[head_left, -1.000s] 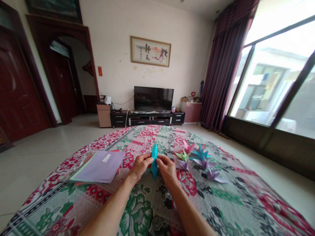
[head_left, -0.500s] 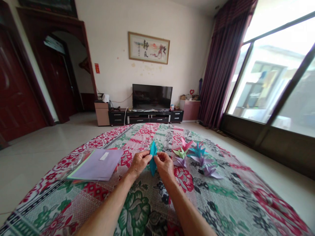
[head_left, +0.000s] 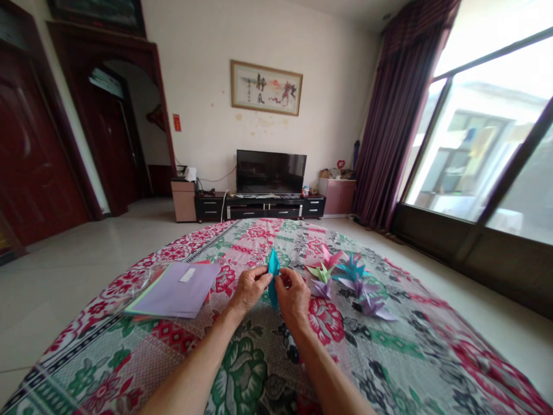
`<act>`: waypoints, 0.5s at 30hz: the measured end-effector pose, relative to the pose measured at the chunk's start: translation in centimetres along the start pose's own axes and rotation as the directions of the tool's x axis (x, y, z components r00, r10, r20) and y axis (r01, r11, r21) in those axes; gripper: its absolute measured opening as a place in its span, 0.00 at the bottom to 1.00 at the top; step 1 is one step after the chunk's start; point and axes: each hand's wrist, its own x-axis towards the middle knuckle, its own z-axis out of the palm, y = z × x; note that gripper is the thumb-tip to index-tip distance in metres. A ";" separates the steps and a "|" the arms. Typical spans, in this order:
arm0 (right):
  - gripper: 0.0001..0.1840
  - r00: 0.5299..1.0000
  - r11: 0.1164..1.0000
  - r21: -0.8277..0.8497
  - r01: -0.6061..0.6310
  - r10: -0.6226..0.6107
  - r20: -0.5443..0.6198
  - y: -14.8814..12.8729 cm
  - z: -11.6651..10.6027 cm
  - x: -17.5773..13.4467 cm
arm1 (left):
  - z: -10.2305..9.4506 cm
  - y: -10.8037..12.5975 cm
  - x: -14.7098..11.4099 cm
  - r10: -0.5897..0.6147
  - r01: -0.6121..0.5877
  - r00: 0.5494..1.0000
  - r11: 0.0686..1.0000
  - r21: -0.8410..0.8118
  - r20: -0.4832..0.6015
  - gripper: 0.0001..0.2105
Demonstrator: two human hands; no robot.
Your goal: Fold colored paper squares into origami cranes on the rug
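Note:
A narrow blue folded paper (head_left: 273,263), pointed at its top, stands between my two hands over the middle of the table. My left hand (head_left: 251,288) pinches its left edge between thumb and fingers. On the opposite edge, my right hand (head_left: 294,293) grips it with thumb and curled fingers. To the right of my right hand lie several folded paper cranes: a pink one (head_left: 329,256), a green one (head_left: 321,273), a blue one (head_left: 352,267) and some purple ones (head_left: 375,305).
A stack of coloured paper sheets (head_left: 173,294), purple on top, lies at the left with a small white slip (head_left: 187,275) on it. A flowered tablecloth (head_left: 237,374) covers the round table. Beyond it stand a television (head_left: 271,172) and a low cabinet (head_left: 211,207).
The whole view has shifted slightly, so the scene sits a little further right. Both hands keep their pinch on the blue paper, and the right hand's fingers are slightly more curled.

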 end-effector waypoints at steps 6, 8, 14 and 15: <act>0.15 1.000 1.000 0.022 -0.017 0.016 0.018 0.0 0.1 0.0 | 0.0 -0.2 0.1 0.009 -0.008 0.999 1.000 0.030 -0.031 0.16; 0.15 0.999 0.999 0.031 -0.035 0.035 0.016 -0.1 0.1 -0.1 | 0.0 -0.2 0.2 0.032 -0.028 0.998 0.997 0.075 -0.047 0.15; 0.14 0.999 0.999 0.014 -0.048 0.048 0.017 -0.3 0.1 -0.1 | 0.3 0.0 0.2 0.114 -0.088 0.988 0.970 0.227 -0.102 0.12; 0.14 0.998 0.998 0.018 -0.060 0.059 0.018 -0.3 0.1 -0.1 | 0.4 0.1 0.2 0.119 -0.090 0.987 0.966 0.241 -0.107 0.11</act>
